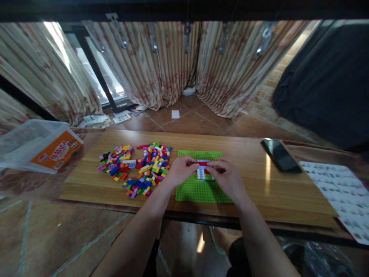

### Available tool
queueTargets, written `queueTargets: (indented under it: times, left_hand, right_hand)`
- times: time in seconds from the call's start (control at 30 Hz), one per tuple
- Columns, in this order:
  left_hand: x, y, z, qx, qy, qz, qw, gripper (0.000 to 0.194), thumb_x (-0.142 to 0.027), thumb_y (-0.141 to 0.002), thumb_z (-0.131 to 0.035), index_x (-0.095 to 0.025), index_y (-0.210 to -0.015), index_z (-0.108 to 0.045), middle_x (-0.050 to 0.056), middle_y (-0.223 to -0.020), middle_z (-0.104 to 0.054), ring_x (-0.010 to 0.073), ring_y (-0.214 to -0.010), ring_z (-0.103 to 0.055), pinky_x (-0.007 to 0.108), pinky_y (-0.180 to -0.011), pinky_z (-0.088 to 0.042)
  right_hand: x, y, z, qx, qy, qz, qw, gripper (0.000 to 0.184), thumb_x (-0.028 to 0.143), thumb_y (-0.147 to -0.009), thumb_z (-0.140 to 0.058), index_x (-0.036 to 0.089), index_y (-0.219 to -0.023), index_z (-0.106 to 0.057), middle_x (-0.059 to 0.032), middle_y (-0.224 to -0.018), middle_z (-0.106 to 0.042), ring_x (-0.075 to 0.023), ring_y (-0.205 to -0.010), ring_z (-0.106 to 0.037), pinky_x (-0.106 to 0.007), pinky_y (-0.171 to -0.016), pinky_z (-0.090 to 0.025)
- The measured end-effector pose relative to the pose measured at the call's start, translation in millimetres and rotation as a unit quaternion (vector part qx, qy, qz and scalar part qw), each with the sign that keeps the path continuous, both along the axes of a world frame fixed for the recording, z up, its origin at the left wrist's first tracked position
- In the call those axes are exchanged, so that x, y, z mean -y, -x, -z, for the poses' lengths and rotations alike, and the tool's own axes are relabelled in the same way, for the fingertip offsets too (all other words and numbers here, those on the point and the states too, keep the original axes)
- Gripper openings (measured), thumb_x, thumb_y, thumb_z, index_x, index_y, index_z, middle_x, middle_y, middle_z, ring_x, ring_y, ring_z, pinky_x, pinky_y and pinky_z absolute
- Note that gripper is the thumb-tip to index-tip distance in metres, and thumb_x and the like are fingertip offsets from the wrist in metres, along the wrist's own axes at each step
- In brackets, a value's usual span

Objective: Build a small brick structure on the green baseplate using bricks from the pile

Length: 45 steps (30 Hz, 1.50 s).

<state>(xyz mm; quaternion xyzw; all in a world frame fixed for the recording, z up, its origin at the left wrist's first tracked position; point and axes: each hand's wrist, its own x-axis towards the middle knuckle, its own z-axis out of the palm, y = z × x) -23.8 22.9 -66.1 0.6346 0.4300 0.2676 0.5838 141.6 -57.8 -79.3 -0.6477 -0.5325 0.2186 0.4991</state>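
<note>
A green studded baseplate [187, 192] lies on the table in front of me. On its upper middle stands a small build of white, light blue and red toy bricks [201, 175]. At the top of that build, a red toy brick [203, 163] sits between my two hands. My left hand [182, 169] is closed, thumb and fingertips at the red brick's left end. From the other side my right hand [227, 177] pinches its right end, covering part of the build. Whether the brick is seated on the studs cannot be seen.
A pile of loose coloured bricks [155, 165] spreads left of the baseplate. Farther left a clear plastic tub [43, 134] with an orange label lies tilted. To the right are a black phone [281, 156] and a printed sheet [340, 192] at the wooden tabletop's [253, 192] end.
</note>
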Motion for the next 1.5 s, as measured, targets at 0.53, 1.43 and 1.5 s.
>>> queueTargets:
  times: [0.53, 1.43, 1.5]
  left_hand:
    - [0.6, -4.0, 4.2, -0.018, -0.01, -0.007, 1.0, 0.008, -0.021, -0.082, -0.064, -0.013, -0.08, -0.066, -0.002, -0.056, -0.061, 0.0109, -0.052, -0.057, 0.021, -0.053, -0.043]
    - [4.7, -12.8, 8.5, 0.017, 0.062, -0.077, 0.995, 0.014, -0.022, -0.077, -0.072, -0.014, -0.075, -0.061, -0.004, -0.055, -0.059, 0.009, -0.046, -0.055, 0.02, -0.045, -0.044]
    - [5.6, -13.4, 8.1, 0.014, 0.056, -0.077, 0.995, 0.012, -0.021, -0.078, -0.07, -0.014, -0.074, -0.061, -0.004, -0.056, -0.059, 0.0091, -0.047, -0.056, 0.02, -0.045, -0.045]
  right_hand:
    - [-6.3, -4.3, 8.6, -0.105, 0.088, 0.081, 0.987, 0.042, 0.049, -0.069, -0.071, 0.014, -0.092, -0.075, -0.01, -0.086, -0.076, -0.0194, -0.065, -0.065, -0.032, -0.061, -0.051]
    - [-10.9, -3.2, 15.1, -0.124, 0.078, 0.095, 0.985, 0.038, 0.051, -0.066, -0.075, 0.017, -0.081, -0.076, -0.007, -0.078, -0.075, -0.0187, -0.065, -0.064, -0.031, -0.062, -0.05]
    - [-9.8, -2.6, 13.6, -0.1, 0.076, 0.095, 0.988, 0.038, 0.052, -0.068, -0.073, 0.017, -0.082, -0.076, -0.0077, -0.079, -0.075, -0.019, -0.064, -0.064, -0.031, -0.061, -0.049]
